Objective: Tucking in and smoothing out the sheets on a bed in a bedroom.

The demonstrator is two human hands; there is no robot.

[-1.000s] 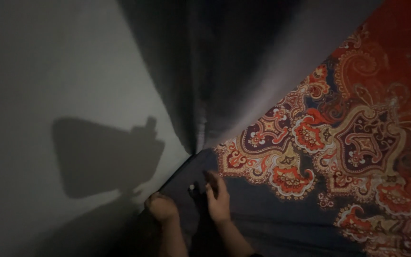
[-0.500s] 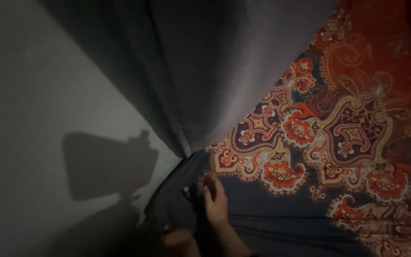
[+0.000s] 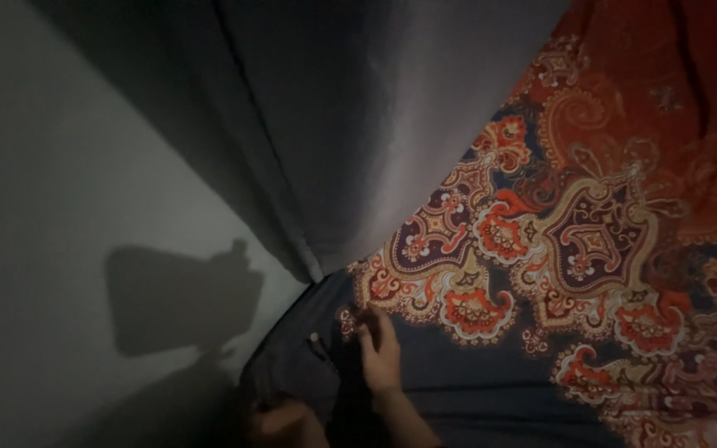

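A bedsheet (image 3: 591,249) with a red, orange and dark blue paisley pattern covers the mattress at the right. My right hand (image 3: 379,353) lies on its dark blue border near the corner, fingers pressed down on the cloth. My left hand (image 3: 280,419) is low at the bottom edge, beside the mattress corner, mostly in shadow; its grip is unclear. A small pale spot (image 3: 315,338) shows on the dark corner of the sheet between the two hands.
A grey padded headboard or wall panel (image 3: 358,124) rises behind the mattress. A pale wall (image 3: 60,182) fills the left side and carries a dark shadow (image 3: 180,299) of my head and camera. The light is dim.
My left hand has dropped from the mattress corner toward the bottom edge. My right hand stays on the sheet's border. The view has shifted slightly, sliding the pattern left and up.
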